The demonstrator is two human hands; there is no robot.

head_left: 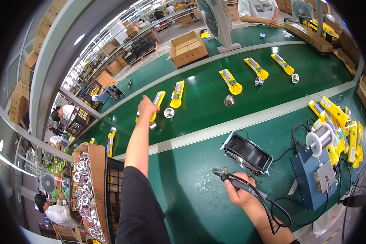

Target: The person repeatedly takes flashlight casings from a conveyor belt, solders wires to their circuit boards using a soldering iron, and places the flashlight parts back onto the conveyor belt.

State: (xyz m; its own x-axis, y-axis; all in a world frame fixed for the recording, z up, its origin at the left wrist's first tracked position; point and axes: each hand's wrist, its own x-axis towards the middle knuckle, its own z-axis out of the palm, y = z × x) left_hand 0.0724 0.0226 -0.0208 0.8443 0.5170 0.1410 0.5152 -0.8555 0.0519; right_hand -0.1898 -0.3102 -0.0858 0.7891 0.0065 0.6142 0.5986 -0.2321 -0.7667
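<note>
My left hand [147,107] reaches out over the green conveyor belt [207,87] and grips a yellow torch-shaped part [157,100]; a small silver reflector cup [168,113] lies just right of it. My right hand [240,194] rests on the near green bench, closed around a black soldering iron [232,179] whose cable loops back toward my wrist. More yellow parts [230,81] with silver cups [229,100] lie in a row along the belt to the right.
A black fan unit [248,153] sits beyond the iron. A blue solder station [313,173] with a wire spool [321,138] and a pile of yellow parts [339,122] stand right. A box of silver cups [85,191] is left. Cardboard box [188,49], other people far off.
</note>
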